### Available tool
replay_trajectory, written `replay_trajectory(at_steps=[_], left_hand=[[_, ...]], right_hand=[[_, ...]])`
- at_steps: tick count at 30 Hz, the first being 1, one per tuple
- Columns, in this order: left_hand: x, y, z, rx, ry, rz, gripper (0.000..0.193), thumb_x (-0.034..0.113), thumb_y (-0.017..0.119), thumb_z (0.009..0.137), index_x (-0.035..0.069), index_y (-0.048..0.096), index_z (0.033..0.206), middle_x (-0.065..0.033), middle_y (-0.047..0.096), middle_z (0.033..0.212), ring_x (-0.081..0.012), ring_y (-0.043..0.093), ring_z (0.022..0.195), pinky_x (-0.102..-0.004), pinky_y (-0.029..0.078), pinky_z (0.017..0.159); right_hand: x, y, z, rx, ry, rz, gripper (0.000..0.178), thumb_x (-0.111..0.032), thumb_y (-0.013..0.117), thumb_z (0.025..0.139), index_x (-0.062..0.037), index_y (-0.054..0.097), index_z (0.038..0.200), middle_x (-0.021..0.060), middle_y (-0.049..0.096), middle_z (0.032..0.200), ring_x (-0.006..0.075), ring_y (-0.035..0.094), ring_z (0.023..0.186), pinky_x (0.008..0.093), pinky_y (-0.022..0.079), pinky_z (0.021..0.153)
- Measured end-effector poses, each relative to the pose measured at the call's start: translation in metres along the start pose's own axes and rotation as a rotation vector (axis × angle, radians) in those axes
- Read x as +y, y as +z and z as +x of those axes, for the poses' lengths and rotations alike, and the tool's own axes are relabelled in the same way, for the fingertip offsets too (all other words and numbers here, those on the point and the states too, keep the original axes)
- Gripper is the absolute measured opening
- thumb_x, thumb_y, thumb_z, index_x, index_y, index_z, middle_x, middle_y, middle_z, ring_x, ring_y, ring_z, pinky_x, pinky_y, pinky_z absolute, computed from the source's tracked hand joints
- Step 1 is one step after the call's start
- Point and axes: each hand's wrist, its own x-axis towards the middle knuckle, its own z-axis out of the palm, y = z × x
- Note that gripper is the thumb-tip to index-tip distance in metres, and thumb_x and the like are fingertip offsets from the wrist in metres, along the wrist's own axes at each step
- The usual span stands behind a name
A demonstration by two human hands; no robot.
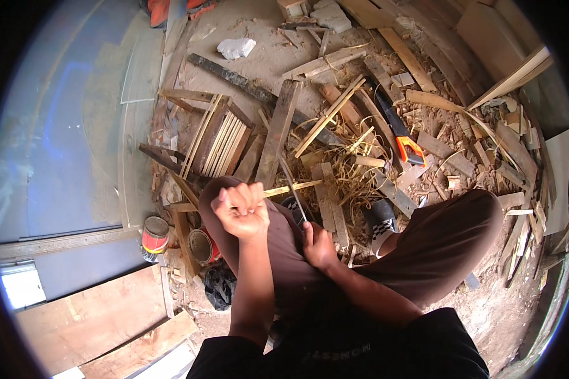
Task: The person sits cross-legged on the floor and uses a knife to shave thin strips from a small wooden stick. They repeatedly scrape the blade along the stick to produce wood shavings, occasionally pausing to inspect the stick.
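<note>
A narrow, pale yellow wooden strip [308, 184] lies near the centre of the frame, reaching rightward from the left hand [241, 213]. That hand's fingers are clenched in a fist, with the strip grasped at its left end. A long, thin, grey metal blade [299, 202] crosses the strip at a slant, its upper end pointing to the top of the frame. The right hand [320, 245], just below and right of centre, grasps the blade's lower end with curled fingers and the thumb along it.

Beneath both hands spread the person's dark brown trousers [433, 243], knees apart; a black-and-white checkered shoe [380, 218] shows right of centre. Just above the right knee area, a tangle of curly yellowish shavings [354, 180] covers part of the scrap wood. Left of centre, a row of pale, thin wooden slats [226, 148] rests between darker boards, and a weathered grey plank [280, 129] leans to its right.

Toward the upper right lies a handsaw with a dark blade and an orange handle [411, 151]. A white, rough-edged block [236, 48] sits on the floor at upper centre. At lower left stand a red-and-yellow banded tin [155, 237] and a red tin [202, 246], above a crumpled black plastic bag [219, 287].
</note>
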Motion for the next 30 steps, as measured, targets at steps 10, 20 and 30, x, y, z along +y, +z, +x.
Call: replay_trajectory(at_steps=[10,20,30], left_hand=[[-0.007,0.009,0.004,-0.078,0.008,0.011,0.049,0.030,0.040,0.103,0.013,0.033,0.058,0.0004,0.026,0.051,-0.0116,0.019,0.045,-0.0302,0.021,0.051],[-0.019,0.000,-0.010,-0.082,-0.023,-0.119,0.049,0.031,0.038,0.104,0.013,0.031,0.059,0.0004,0.026,0.052,-0.0119,0.017,0.048,-0.0319,0.023,0.053],[-0.020,0.011,-0.005,-0.222,-0.040,-0.038,0.047,0.029,0.038,0.103,0.012,0.031,0.060,0.0007,0.024,0.052,-0.0120,0.016,0.047,-0.0333,0.022,0.053]], right_hand=[[-0.027,-0.002,-0.002,-0.075,-0.028,0.041,0.044,-0.039,0.045,0.106,0.0004,0.065,0.104,0.0322,0.065,0.084,0.0549,0.062,0.087,0.0574,0.051,0.078],[-0.066,-0.017,0.010,-0.060,-0.129,0.164,0.043,-0.031,0.044,0.108,0.0040,0.059,0.089,0.0264,0.060,0.073,0.0473,0.058,0.067,0.0487,0.046,0.065],[-0.035,-0.015,0.024,0.094,-0.092,0.139,0.061,-0.041,0.040,0.109,0.0044,0.056,0.071,0.0149,0.058,0.059,0.0232,0.055,0.054,0.0406,0.045,0.056]])
